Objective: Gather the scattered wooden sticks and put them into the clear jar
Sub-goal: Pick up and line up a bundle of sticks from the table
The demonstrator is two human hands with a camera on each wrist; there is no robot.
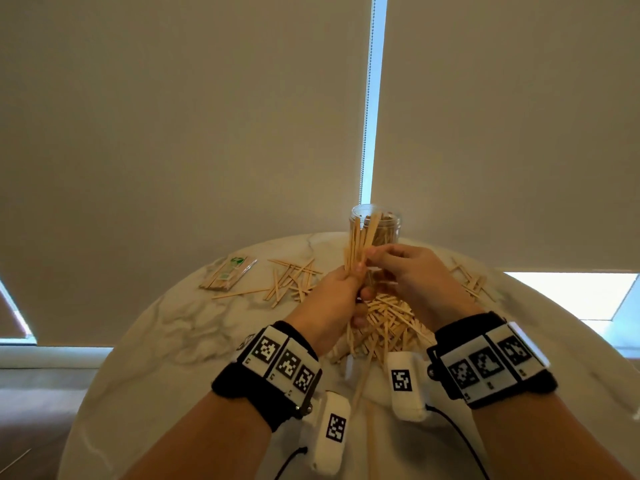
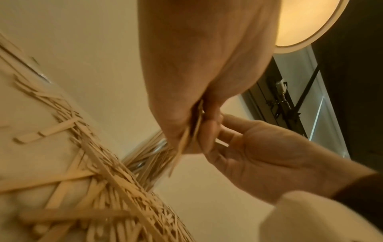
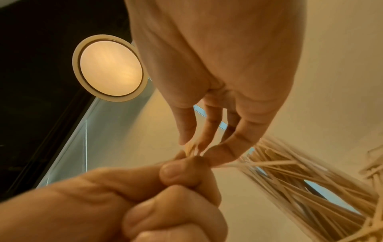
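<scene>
My left hand (image 1: pixel 356 289) grips an upright bundle of wooden sticks (image 1: pixel 358 245) above the table, just in front of the clear jar (image 1: pixel 379 225). The jar stands at the table's far side and holds several sticks. My right hand (image 1: pixel 373 255) pinches the same bundle with thumb and fingertips just above my left fist. In the right wrist view my right hand (image 3: pixel 194 148) closes on the stick ends (image 3: pixel 191 149) above my left hand (image 3: pixel 165 188). In the left wrist view the bundle (image 2: pixel 186 139) shows inside my left hand (image 2: pixel 196 131). A large pile of sticks (image 1: pixel 391 322) lies under my hands.
More sticks lie scattered left of the jar (image 1: pixel 294 278) and to its right (image 1: pixel 472 284). A wrapped packet of sticks (image 1: pixel 228 273) sits at the far left of the round marble table (image 1: pixel 166 341). Window blinds hang close behind the table.
</scene>
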